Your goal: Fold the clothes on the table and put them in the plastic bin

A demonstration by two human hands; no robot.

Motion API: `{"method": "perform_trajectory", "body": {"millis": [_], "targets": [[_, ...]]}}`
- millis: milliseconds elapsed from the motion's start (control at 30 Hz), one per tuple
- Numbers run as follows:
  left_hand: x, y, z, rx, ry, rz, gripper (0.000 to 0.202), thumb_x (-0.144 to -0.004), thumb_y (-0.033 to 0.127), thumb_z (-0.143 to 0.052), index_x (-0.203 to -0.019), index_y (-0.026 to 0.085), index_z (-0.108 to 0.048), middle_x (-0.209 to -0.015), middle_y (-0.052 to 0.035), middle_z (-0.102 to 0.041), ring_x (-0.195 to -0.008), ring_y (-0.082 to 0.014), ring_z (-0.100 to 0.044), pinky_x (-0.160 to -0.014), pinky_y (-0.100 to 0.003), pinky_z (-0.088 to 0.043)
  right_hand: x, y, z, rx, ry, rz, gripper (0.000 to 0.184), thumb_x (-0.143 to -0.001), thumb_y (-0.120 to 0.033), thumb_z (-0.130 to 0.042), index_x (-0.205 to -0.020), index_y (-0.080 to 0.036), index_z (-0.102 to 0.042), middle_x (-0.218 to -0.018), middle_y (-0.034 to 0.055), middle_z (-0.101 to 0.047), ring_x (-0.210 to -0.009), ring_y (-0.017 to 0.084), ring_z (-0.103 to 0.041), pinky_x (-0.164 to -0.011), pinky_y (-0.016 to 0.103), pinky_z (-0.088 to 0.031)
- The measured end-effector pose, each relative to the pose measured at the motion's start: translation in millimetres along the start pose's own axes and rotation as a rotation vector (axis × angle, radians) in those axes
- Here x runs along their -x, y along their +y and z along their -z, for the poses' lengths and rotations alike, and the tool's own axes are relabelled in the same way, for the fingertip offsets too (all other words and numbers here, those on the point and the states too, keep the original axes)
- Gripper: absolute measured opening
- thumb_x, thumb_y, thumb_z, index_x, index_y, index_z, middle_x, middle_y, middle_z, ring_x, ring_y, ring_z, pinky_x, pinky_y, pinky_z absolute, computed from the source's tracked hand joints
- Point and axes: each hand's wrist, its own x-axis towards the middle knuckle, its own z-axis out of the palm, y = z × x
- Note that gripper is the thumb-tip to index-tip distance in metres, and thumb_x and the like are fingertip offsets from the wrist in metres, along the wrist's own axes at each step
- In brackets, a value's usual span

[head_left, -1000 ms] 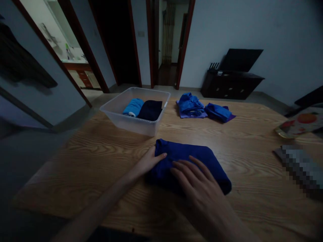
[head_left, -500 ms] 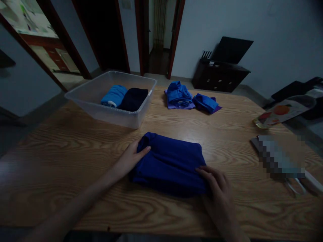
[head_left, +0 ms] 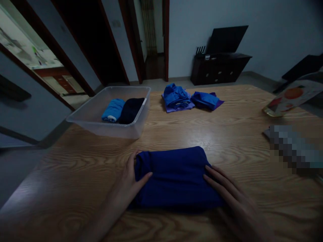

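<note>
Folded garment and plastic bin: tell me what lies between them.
Nothing: in the head view only bare wooden table separates the folded garment from the plastic bin.

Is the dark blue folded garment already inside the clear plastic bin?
No, the dark blue folded garment lies on the wooden table between the left hand and right hand, in front of the clear bin.

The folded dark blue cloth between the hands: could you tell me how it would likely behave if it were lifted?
The dark blue cloth is soft folded fabric, so it would probably sag and unfold unless supported at both ends, where the left hand and right hand rest. It looks light, and on the smooth wooden table it should slide easily.
</note>
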Motion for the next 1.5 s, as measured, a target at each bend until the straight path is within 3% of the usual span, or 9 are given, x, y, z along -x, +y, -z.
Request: {"method": "perform_trajectory", "body": {"millis": [133,300,500,667,833,1000,1167,1333,1500], "targets": [[-18,44,18.6,-0.273,0.124,-0.271,0.076,-0.106,0.045,-0.065,-0.171,0.028,-0.028,-0.173,-0.0141,-0.042,-0.159,-0.0337,-0.043,-0.13,-0.057,-0.04,9,-3,-3,-0.025,0.064,-0.125,0.055,-0.099,-0.011,-0.05,-0.152,-0.025,-0.054,-0.169,0.0065,-0.048,-0.144,0.023,-0.059,-0.112,0.04,-0.056],[-27,98,-15.6,-0.376,-0.268,-0.673,0.06,-0.114,0.041,-0.048,-0.171,0.03,-0.035,-0.181,-0.0063,-0.028,-0.167,-0.0283,-0.029,-0.133,-0.053,-0.036,13,12,-5,-0.025,0.076,-0.214,0.054,-0.094,-0.008,-0.049,-0.145,-0.026,-0.054,-0.16,0.0087,-0.058,-0.134,0.027,-0.066,-0.107,0.045,-0.059],[-3,116,-72.2,-0.464,-0.263,-0.549,0.079,-0.11,0.053,-0.055,-0.174,0.015,-0.029,-0.179,-0.0204,-0.027,-0.166,-0.037,-0.031,-0.128,-0.057,-0.043,-11,60,17,-0.047,0.043,-0.343,0.054,-0.091,-0.011,-0.047,-0.143,-0.023,-0.056,-0.138,0.0147,-0.07,-0.127,0.035,-0.068,-0.106,0.058,-0.055],[-3,132,-63.3,-0.524,-0.209,-0.566,0.071,-0.112,0.049,-0.048,-0.168,0.006,-0.039,-0.176,-0.0217,-0.035,-0.164,-0.0372,-0.035,-0.132,-0.057,-0.039,-16,52,31,-0.407,0.048,-0.644,0.054,-0.107,-0.038,-0.04,-0.16,-0.026,-0.04,-0.137,0.013,-0.071,-0.127,0.032,-0.07,-0.111,0.055,-0.055],[28,130,-61.1,-0.42,-0.252,-0.677,0.072,-0.114,0.049,-0.042,-0.172,0.009,-0.03,-0.179,-0.0162,-0.027,-0.167,-0.0323,-0.029,-0.133,-0.051,-0.039,-22,42,22,-0.448,0.101,-0.8,0.066,-0.105,-0.069,-0.05,-0.156,-0.027,-0.05,-0.135,0.0146,-0.073,-0.122,0.034,-0.073,-0.103,0.052,-0.06],[45,117,-62.2,-0.166,-0.392,-0.547,0.073,-0.113,0.039,-0.045,-0.177,0.018,-0.016,-0.182,-0.0111,-0.017,-0.169,-0.0294,-0.021,-0.137,-0.053,-0.032,-52,29,19,-0.483,0.3,-0.664,0.067,-0.093,-0.06,-0.077,-0.145,-0.022,-0.059,-0.124,0.0143,-0.074,-0.098,0.027,-0.076,-0.077,0.037,-0.065],[29,100,-29.5,0.427,-0.524,-0.106,0.056,-0.116,0.049,-0.034,-0.167,0.031,-0.046,-0.175,-0.0023,-0.041,-0.164,-0.0243,-0.037,-0.136,-0.052,-0.034,-65,-32,35,-0.373,0.481,-0.452,0.054,-0.097,-0.038,-0.078,-0.145,-0.026,-0.059,-0.131,0.0108,-0.071,-0.117,0.026,-0.072,-0.096,0.037,-0.062],[20,67,-5.3,0.884,-0.349,0.371,0.081,-0.108,0.073,-0.017,-0.162,0.025,-0.053,-0.16,-0.0081,-0.062,-0.153,-0.0298,-0.054,-0.128,-0.054,-0.047,-64,-93,36,-0.213,0.272,0.297,0.038,-0.111,-0.024,-0.053,-0.148,-0.021,-0.061,-0.135,0.0053,-0.076,-0.125,0.019,-0.069,-0.11,0.034,-0.053],[15,43,8.6,0.809,-0.318,0.323,0.081,-0.099,0.075,-0.054,-0.162,0.024,-0.049,-0.156,-0.0139,-0.065,-0.145,-0.0335,-0.061,-0.122,-0.054,-0.051,-64,-111,6,-0.087,0.111,0.603,0.036,-0.115,-0.023,-0.043,-0.13,-0.02,-0.075,-0.13,-0.0022,-0.08,-0.115,0.016,-0.071,-0.108,0.033,-0.054]]}}
